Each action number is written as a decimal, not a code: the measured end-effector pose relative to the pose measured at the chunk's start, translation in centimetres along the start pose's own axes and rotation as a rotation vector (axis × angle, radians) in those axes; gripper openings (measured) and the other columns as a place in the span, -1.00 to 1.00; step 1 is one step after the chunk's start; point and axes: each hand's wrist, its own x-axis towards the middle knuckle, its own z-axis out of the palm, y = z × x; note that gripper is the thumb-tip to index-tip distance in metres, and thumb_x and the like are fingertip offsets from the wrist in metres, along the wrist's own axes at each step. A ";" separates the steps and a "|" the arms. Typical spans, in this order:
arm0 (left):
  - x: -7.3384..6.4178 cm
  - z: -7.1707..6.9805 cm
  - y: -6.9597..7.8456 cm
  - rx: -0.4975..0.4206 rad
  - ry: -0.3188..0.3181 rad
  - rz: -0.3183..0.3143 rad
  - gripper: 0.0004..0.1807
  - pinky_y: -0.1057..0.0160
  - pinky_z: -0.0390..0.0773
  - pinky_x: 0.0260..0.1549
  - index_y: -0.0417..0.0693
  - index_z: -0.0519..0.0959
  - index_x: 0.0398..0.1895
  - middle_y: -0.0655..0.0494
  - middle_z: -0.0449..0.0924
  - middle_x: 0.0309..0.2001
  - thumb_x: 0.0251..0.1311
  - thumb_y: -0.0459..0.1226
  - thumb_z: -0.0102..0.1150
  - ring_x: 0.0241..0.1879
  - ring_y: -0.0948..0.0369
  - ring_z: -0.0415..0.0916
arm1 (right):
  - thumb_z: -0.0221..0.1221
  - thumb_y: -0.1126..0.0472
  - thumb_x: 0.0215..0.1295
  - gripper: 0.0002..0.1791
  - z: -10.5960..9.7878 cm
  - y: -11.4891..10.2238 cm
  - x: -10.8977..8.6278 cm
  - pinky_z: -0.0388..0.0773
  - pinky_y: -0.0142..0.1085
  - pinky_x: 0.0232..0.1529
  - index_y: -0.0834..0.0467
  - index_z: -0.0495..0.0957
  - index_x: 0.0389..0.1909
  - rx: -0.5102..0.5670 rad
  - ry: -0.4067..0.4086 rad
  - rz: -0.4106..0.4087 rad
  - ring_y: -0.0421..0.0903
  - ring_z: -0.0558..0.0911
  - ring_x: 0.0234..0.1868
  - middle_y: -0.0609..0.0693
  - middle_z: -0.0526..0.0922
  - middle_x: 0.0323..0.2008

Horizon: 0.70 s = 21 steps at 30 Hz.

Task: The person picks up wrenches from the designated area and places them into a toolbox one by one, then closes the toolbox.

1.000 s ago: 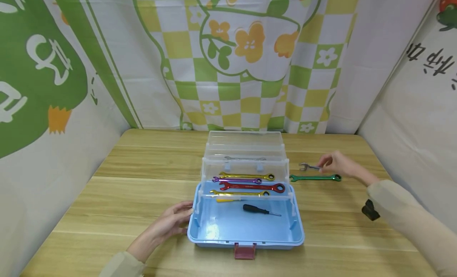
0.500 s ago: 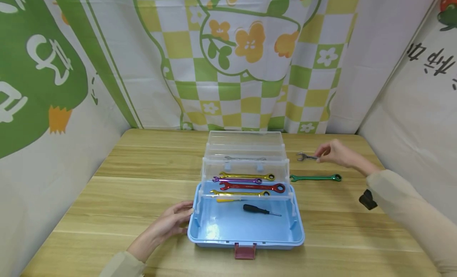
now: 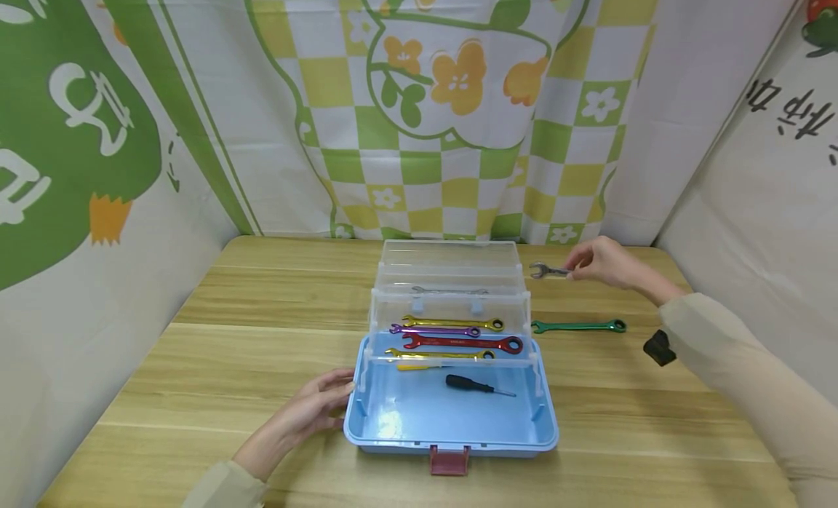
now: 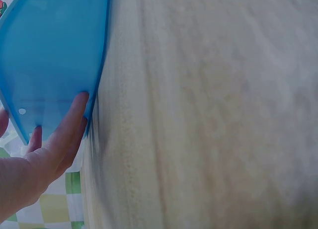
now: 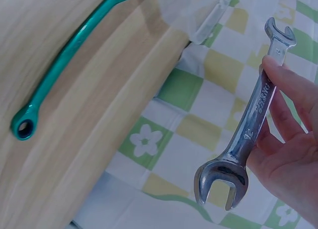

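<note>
My right hand [image 3: 605, 262] holds a silver double open-end wrench [image 5: 256, 107] between thumb and fingers, above the far right of the table. Both open ends stick out of the grip in the right wrist view. My left hand [image 3: 314, 406] rests against the left side of the blue toolbox [image 4: 54, 55], its fingers fairly straight along the wall. Raised clear trays of the box hold a red wrench [image 3: 461, 342], a purple wrench [image 3: 435, 331], two yellow wrenches and a silver wrench [image 3: 449, 291]. A black-handled screwdriver [image 3: 470, 383] lies on the box floor, near a yellow-handled tool [image 3: 414, 367].
A green ratcheting wrench [image 3: 579, 326] lies on the wooden table [image 3: 262, 333], right of the toolbox. The box's dark red latch [image 3: 449, 461] hangs at its front. A patterned curtain [image 3: 432, 166] closes off the back, with white sheets at both sides.
My right hand has lifted the silver wrench off the table area behind the green wrench and carried it away from me and slightly left. My left hand and the toolbox stay put.
</note>
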 end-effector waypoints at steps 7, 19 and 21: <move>0.0 0.0 0.0 0.000 0.000 -0.001 -0.31 0.00 0.44 -0.09 -0.43 -0.10 0.25 -0.39 0.08 0.18 0.22 -0.22 -0.06 0.00 0.09 0.36 | 0.19 0.34 0.06 -0.88 0.0 -0.9 1.1 0.51 -0.27 -0.38 0.26 0.60 -0.34 -0.024 0.011 -0.023 -0.04 0.54 -0.34 0.09 0.62 -0.36; 0.0 0.0 0.1 -0.001 0.007 0.002 -0.32 -0.02 0.42 -0.06 -0.42 -0.10 0.26 -0.36 0.09 0.19 0.24 -0.22 -0.08 0.02 0.08 0.35 | 0.19 0.36 0.05 -0.87 0.7 -2.7 3.1 0.50 -0.33 -0.41 0.32 0.59 -0.34 0.026 -0.019 -0.087 -0.03 0.56 -0.37 0.14 0.63 -0.37; 0.0 0.0 0.1 -0.002 0.012 0.000 -0.31 -0.03 0.41 -0.06 -0.42 -0.10 0.26 -0.36 0.09 0.19 0.23 -0.22 -0.07 0.02 0.08 0.35 | 0.19 0.36 0.06 -0.87 0.8 -3.0 3.4 0.50 -0.32 -0.41 0.32 0.59 -0.34 0.027 -0.027 -0.083 -0.04 0.56 -0.37 0.14 0.63 -0.37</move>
